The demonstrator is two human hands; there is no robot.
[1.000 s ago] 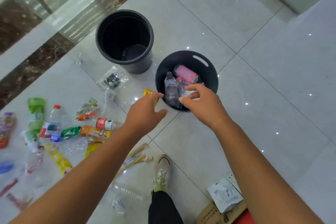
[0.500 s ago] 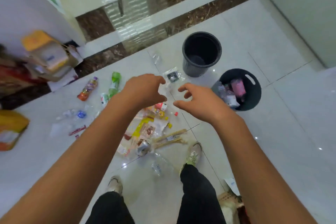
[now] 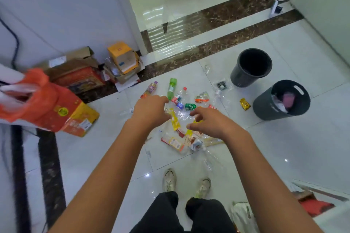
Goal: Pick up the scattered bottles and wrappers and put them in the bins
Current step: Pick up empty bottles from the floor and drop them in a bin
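The left hand [image 3: 151, 111] and right hand [image 3: 214, 124] hover empty, fingers [image 3: 197, 112] loosely curled. Between them, on the white tiled floor [image 3: 284, 147], lies the crumpled yellow plastic wrapper [image 3: 175, 122], its long axis pointing away from the person. The left hand seems nearer.

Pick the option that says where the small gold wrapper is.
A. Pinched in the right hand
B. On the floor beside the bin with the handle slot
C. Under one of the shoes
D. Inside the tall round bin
B: the gold wrapper lies on the floor, right beside the bin with the handle slot.
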